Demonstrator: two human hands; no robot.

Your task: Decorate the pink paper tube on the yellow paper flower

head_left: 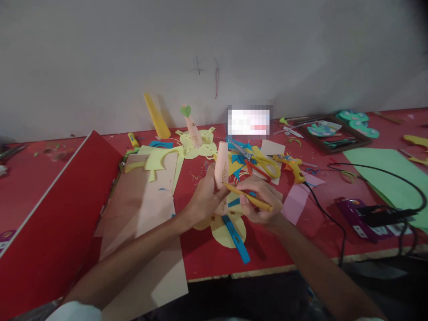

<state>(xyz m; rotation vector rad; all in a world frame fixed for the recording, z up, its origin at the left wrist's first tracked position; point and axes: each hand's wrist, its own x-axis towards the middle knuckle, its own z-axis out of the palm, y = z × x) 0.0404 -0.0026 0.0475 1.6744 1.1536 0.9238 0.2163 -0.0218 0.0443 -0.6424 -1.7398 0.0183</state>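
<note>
My left hand (207,192) is wrapped round a pale pink paper cone (221,158) that stands upright with gold-brown marks down its side. In my right hand (264,196) is a yellow-orange pen (252,199), pinched between thumb and fingers, its tip against or very near the cone. Under the cone spreads a pale yellow paper base (229,234) with rounded petals and star marks. A blue paper strip (236,239) lies across one petal toward the front. Behind stands a similar pink cone (194,132) topped by a green heart.
Red-handled scissors (256,171) and yellow-handled scissors (270,166) lie beyond my right hand among paper scraps. A yellow glue gun (293,167) trails a black cable to a purple box (354,218). Left are paper sheets (147,249) and a red board (63,214).
</note>
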